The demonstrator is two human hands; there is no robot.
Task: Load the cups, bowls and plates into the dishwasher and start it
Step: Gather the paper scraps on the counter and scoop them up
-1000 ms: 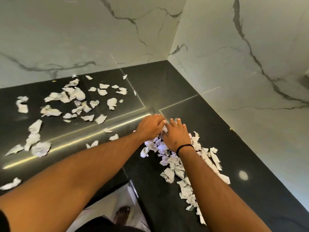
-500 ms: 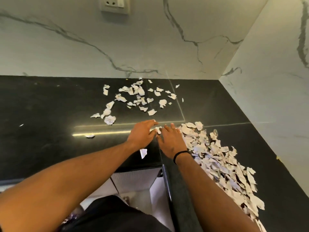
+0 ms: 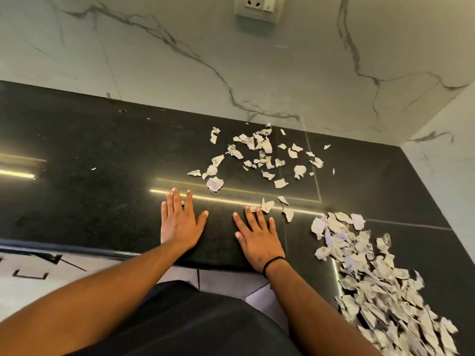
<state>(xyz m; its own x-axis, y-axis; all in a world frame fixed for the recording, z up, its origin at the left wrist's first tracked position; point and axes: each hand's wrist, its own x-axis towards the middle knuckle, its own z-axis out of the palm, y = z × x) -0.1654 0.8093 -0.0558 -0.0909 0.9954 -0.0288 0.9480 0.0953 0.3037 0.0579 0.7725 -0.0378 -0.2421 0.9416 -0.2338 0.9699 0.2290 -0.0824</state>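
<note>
My left hand (image 3: 180, 224) and right hand (image 3: 258, 236) lie flat, fingers spread, holding nothing, left of the paper scraps (image 3: 380, 278); loading hasn't begun, so I must find dishes.

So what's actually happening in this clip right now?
A person stands at a black countertop with the left hand and the right hand laid flat on it, fingers spread, holding nothing. Torn paper scraps lie scattered toward the marble wall, and a larger heap of scraps runs along the right side. No cups, bowls, plates or dishwasher are in view.
</note>
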